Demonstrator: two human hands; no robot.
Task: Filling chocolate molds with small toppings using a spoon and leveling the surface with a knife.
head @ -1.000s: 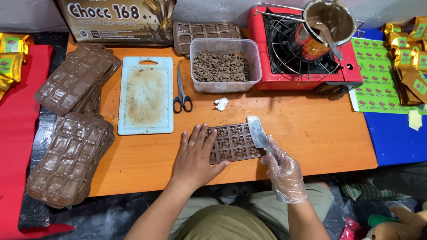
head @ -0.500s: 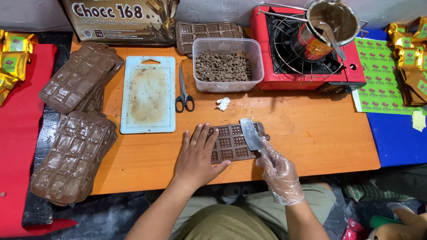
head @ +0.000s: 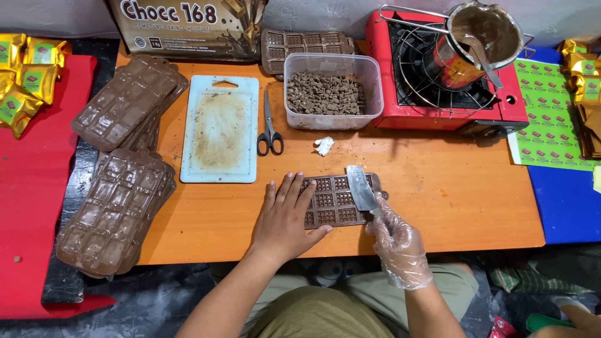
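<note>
Smooth orange laminate tabletop (head: 451,200), brown glossy flexible chocolate mould (head: 335,200), bright metal scraper blade (head: 360,188), thin crinkled clear plastic glove on right hand (head: 397,247), matt stained white plastic cutting board (head: 220,128), translucent plastic tub (head: 332,116), red enamelled metal stove (head: 494,112)

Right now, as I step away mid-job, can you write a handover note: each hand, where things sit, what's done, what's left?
Left hand: bare, flat on the left end of the brown chocolate mould tray, pinning it to the orange wooden table.
Right hand: in a clear plastic glove, holding the metal scraper blade on the tray's right part.
Done: cavities look filled.
Left: scraping looks unfinished; stacks of filled brown moulds lie at the left.
</note>
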